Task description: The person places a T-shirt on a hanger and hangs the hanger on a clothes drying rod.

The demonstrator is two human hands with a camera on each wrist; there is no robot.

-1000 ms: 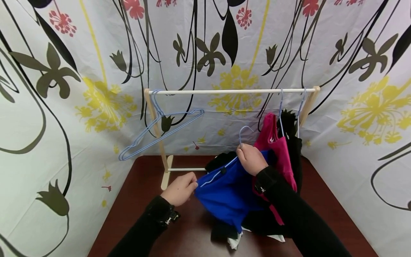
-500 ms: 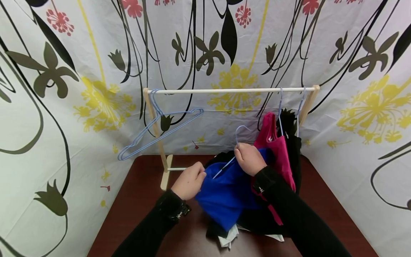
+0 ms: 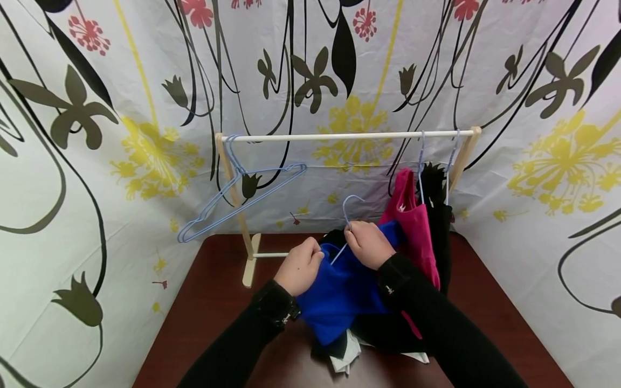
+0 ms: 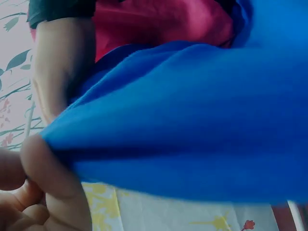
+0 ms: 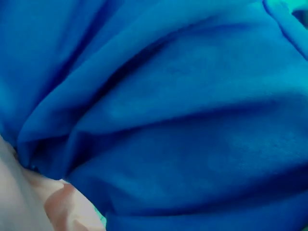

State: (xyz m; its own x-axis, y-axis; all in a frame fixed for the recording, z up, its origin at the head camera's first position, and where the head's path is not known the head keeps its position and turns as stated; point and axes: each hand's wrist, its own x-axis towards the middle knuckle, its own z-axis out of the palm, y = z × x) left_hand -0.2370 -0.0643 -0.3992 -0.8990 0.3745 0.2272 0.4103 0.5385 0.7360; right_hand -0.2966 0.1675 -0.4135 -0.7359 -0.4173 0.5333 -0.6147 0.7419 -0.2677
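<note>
A blue garment (image 3: 339, 293) hangs bunched between my hands, with a light blue wire hanger (image 3: 344, 208) partly inside it. My right hand (image 3: 370, 245) grips the hanger just below its hook, where the cloth gathers. My left hand (image 3: 299, 267) pinches the garment's edge at the left; in the left wrist view the thumb and finger (image 4: 53, 168) clasp a stretched corner of the cloth (image 4: 192, 120). Part of the hanger's slanted arm shows between the hands, and the rest is hidden in the fabric. Folds of the blue cloth (image 5: 168, 110) fill the right wrist view.
A small rack's rail (image 3: 310, 137) spans the back of the dark red table (image 3: 204, 323). Bare hangers (image 3: 252, 202) hang at its left end. A pink top (image 3: 419, 229) and a black garment (image 3: 441, 231) hang at right. Dark and white cloth (image 3: 348, 353) lies beneath the blue garment.
My left hand has moved right and up with the garment's edge, closer to my right hand. The right hand and hanger have shifted slightly left. Less of the hanger's arm shows.
</note>
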